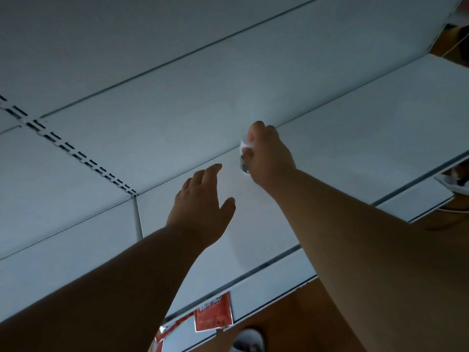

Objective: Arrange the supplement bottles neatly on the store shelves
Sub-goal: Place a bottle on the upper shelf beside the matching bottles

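Two hands reach over a pale shelf, and only one carries anything. Curled fingers [250, 154] of the right hand [269, 154] wrap round a small supplement bottle [244, 158], of which just a white cap end and a darker labelled stretch peep out at the hand's nine o'clock side. Its long axis appears to run from about twelve o'clock down to six, tilted slightly, though most of the body is hidden in the grip. At roughly eight o'clock from the bottle, near but not touching, the left hand [200, 207] hovers with fingers straight and spread, thumb out, holding nothing. The bottle lies at about two o'clock from those open fingers, so the right hand is plainly the one placed to set it down; the left looks ready only to steady it. Beneath both, the shelf [355, 138] meets the back panel along a dark seam just beyond the right knuckles. A red price tag [213, 313] hangs on the shelf edge at six o'clock.
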`<action>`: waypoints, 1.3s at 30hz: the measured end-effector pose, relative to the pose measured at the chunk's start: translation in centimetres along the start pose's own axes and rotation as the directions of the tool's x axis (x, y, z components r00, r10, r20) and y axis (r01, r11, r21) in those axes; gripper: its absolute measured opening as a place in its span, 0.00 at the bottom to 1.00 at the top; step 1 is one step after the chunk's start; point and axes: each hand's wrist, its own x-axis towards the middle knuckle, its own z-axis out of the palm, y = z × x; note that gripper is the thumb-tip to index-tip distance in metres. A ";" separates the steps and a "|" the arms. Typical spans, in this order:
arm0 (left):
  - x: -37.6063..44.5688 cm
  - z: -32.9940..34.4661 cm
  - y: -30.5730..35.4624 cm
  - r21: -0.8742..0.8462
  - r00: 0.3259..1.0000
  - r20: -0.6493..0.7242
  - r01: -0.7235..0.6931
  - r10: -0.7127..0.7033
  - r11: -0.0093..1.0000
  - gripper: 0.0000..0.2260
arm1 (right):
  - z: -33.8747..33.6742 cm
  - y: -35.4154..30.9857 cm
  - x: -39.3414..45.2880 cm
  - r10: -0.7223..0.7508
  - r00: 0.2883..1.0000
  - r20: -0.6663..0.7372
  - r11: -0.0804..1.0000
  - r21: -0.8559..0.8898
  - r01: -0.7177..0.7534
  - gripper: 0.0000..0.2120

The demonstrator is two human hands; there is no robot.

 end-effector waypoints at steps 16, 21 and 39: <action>-25.9 -19.2 14.7 -0.420 0.992 0.104 0.112 -0.075 0.900 0.37 | -25.6 -16.8 -21.6 0.282 0.795 0.537 0.332 0.723 -0.606 0.08; -33.9 -27.6 18.5 -0.454 0.992 0.015 0.117 -0.124 0.883 0.41 | -34.0 -25.3 -25.8 0.071 0.842 0.534 0.445 0.739 -0.506 0.06; -60.2 -48.2 -6.1 -0.345 0.858 -0.225 0.373 -0.462 0.861 0.43 | -21.6 -63.9 -39.3 -0.460 0.760 0.459 0.532 0.828 -0.177 0.02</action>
